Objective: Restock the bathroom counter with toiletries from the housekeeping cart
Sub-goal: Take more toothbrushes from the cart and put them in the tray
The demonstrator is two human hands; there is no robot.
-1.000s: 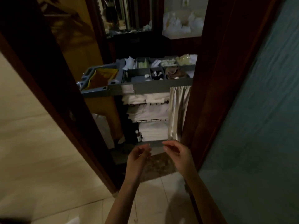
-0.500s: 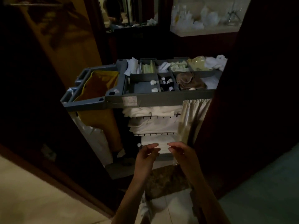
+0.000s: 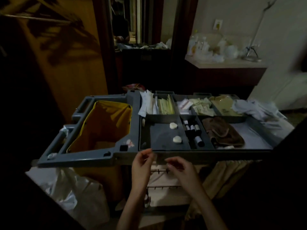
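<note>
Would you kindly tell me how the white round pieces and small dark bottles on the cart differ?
The white round pieces are pale and lie apart in a wide compartment; the small dark bottles are slender, light-capped and crowd the narrow compartment beside it. Both lie in the cart's tray.

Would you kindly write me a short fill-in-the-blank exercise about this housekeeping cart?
The bag in the cart's left opening is ____.
The white soaps lie to the ____ of the small dark bottles.
The cloth on the bottles' other side is ____.
Missing words: yellow; left; brown.
</note>
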